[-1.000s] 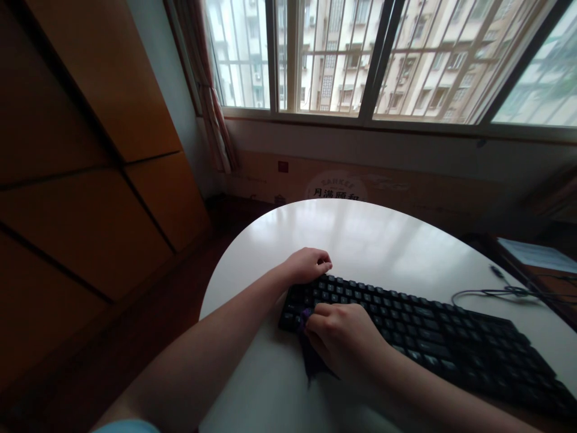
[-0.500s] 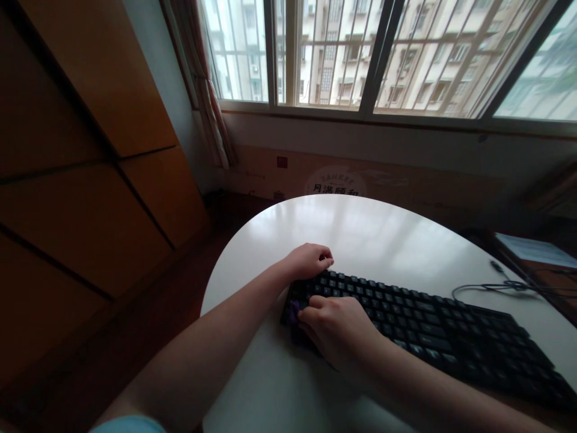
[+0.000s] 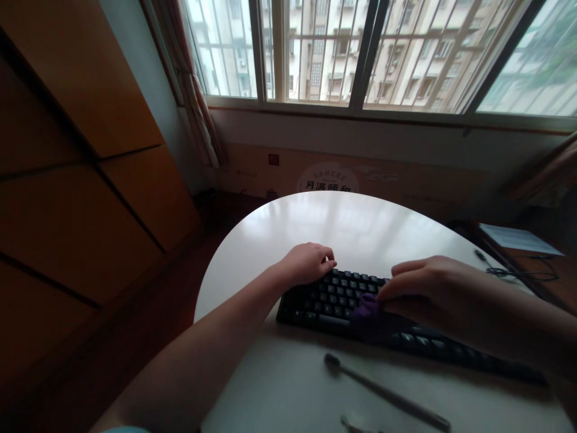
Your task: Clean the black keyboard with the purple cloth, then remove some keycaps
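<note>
A black keyboard [image 3: 336, 297] lies across the round white table [image 3: 342, 228]. My left hand [image 3: 309, 263] rests curled on the keyboard's far left corner, fingers bent against its edge. My right hand [image 3: 426, 288] hovers over the middle keys, fingers pressed together on a purple lump [image 3: 367, 308], soft like cloth or putty, that touches the keys. The right forearm hides the keyboard's right half.
A thin brush-like tool [image 3: 383, 391] lies on the table in front of the keyboard, with another small item [image 3: 356, 424] at the bottom edge. A cable [image 3: 518, 272] and papers [image 3: 514, 239] sit at the right. Orange cabinets stand left; a barred window is ahead.
My right hand has moved with the purple lump from the keyboard's left end toward its middle. The view has tilted, bringing the brush-like tool into sight. My left hand stays put.
</note>
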### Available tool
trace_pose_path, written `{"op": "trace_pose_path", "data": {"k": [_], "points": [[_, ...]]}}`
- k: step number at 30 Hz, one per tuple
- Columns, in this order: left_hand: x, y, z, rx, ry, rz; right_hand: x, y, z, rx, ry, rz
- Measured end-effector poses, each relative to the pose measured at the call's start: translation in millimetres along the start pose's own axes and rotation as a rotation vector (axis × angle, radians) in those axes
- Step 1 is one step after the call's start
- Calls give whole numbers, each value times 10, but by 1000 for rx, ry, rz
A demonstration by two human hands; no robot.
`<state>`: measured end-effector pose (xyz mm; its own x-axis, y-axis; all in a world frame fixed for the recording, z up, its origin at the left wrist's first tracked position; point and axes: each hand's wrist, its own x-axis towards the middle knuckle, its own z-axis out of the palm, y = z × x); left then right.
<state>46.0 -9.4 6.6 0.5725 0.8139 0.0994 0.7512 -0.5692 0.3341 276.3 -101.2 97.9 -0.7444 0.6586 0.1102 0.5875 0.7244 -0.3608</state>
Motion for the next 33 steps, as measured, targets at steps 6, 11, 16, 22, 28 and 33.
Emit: {"op": "trace_pose_path", "data": {"k": [6, 11, 16, 22, 28, 33], "points": [[35, 105, 144, 11, -20, 22, 120, -50, 741, -190, 27, -87], [43, 62, 165, 20, -11, 61, 238, -106, 1071, -228, 93, -59], [54, 75, 176, 65, 11, 79, 267, -168, 1228, -296, 147, -52], [68, 47, 195, 58, 47, 98, 258, -181, 1267, -325, 149, -18], [56, 34, 178, 21, 75, 127, 39, -54, 1129, -239, 130, 29], [64, 33, 174, 5, 81, 141, -215, 72, 1092, -273, 130, 116]]}}
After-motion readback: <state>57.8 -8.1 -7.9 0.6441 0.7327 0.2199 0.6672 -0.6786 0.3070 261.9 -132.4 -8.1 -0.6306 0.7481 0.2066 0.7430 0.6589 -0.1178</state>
